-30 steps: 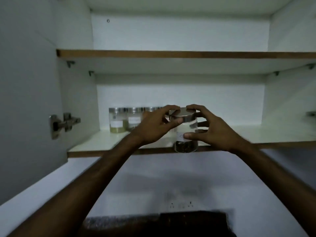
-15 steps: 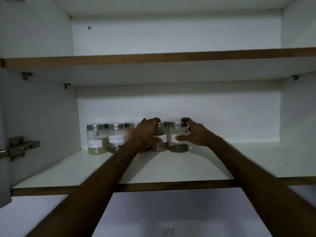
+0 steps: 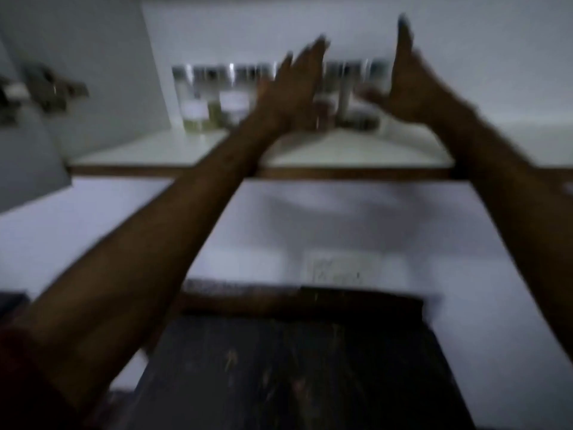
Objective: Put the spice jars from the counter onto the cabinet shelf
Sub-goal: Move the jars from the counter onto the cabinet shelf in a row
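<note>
White shelf (image 3: 341, 150) — spice jars (image 3: 198, 100) rowed.

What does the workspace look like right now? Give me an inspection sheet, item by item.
Surface: white cabinet shelf with a brown front edge; a dark counter lies below.
Job's things: a row of spice jars with metal lids stands at the back of the shelf; blur hides the exact count and the labels.
Clutter: nothing seen.
Hands: left hand and right hand are raised in front of the jars, fingers spread, holding nothing.
Cables: nothing seen.
Surroundings: open cabinet door with a metal hinge at left; white wall with what looks like a wall socket under the shelf.
</note>
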Demonstrator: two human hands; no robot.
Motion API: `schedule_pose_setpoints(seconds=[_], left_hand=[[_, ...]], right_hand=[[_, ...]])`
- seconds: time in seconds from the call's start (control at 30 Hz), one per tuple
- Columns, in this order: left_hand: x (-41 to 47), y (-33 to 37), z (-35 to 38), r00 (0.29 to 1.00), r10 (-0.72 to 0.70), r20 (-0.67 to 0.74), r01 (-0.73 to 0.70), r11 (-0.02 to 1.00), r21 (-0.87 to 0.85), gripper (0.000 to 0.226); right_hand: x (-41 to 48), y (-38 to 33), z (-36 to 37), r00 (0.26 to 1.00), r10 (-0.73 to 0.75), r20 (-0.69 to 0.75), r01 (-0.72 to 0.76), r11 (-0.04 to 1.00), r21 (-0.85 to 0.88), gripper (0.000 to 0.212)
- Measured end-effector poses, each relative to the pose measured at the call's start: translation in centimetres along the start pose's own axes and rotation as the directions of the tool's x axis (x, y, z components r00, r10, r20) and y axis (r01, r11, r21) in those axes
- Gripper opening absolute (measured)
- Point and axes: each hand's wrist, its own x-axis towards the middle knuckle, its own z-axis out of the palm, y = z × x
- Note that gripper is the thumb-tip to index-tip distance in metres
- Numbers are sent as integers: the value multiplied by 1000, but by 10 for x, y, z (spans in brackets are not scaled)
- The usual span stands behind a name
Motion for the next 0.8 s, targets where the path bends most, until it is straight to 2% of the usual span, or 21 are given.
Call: schedule_pose_setpoints(seconds=[0.07,0.13,0.2,0.27,0.3,0.37,0.4,0.43,0.5,0.57,0.63,0.7,0.8], left_hand=[[-36,12,-11,993,-5,-116,-8,994,-111,76],[-69,19,-23,986,7,-170,-32,988,-148,58],[-114,24,-28,962,38,-270,-100,971,-217,49],[-167,28,-10,937,94,-338,-202,932,-301,46],[-200,33,6,947,128,-296,-233,906,-353,46],[-278,36,49,979,182,-88,-202,888,-414,55],[-319,36,71,980,197,33,-166,894,-416,62],[-359,34,91,968,197,155,-118,904,-411,66],[-429,35,125,898,167,408,13,914,-405,61],[-482,39,142,772,156,616,111,921,-373,58],[-515,43,146,654,132,745,168,934,-314,63],[-531,47,145,611,108,784,217,930,-297,65],[-541,53,137,617,91,781,239,925,-297,60]], right_hand=[[-39,-43,10,986,-68,-153,64,997,-36,92],[-74,-85,28,953,-119,-280,123,992,-3,62],[-115,-120,67,905,-187,-383,228,972,64,45],[-166,-140,114,917,-188,-353,247,960,129,42],[-195,-144,138,951,-130,-280,189,962,197,46],[-264,-151,188,1000,18,24,-24,959,283,57],[-300,-155,210,968,80,236,-143,953,265,61],[-335,-158,233,897,119,427,-224,953,206,66],[-396,-159,267,743,117,659,-206,977,58,69],[-440,-162,292,600,85,796,-107,994,-26,75],[-467,-164,308,467,139,874,-62,990,-124,85],[-480,-168,317,425,195,884,-46,980,-194,84],[-486,-178,325,407,241,881,-20,967,-255,76]])
